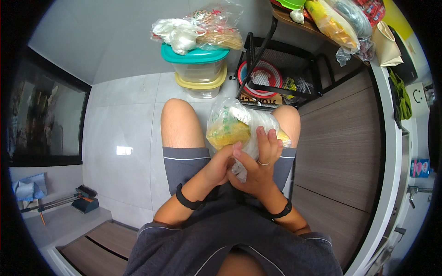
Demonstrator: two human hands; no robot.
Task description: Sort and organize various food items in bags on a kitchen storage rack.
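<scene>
Between the knees, over the lap, is a clear plastic bag (pixel 229 129) with yellow contents and a white packet inside. Its gathered end lies at both hands. My left hand (pixel 217 165) has its fingers closed on the gathered plastic below the yellow part. Against it lies my right hand (pixel 255 165), its thumb and index finger at the gathered plastic and its other fingers raised, one with a ring. Beneath the right hand, a crumpled tail of the bag sticks out. The hands overlap, so part of the grip is hidden.
Stacked plastic containers with a teal lid (pixel 197 56) stand ahead, topped with bags. Right of them is a black metal mesh rack (pixel 276 55) holding a red-rimmed basin (pixel 280 81). Wood-grain cabinet fronts (pixel 335 145) run along the right. A broom and dustpan (pixel 85 203) are at lower left.
</scene>
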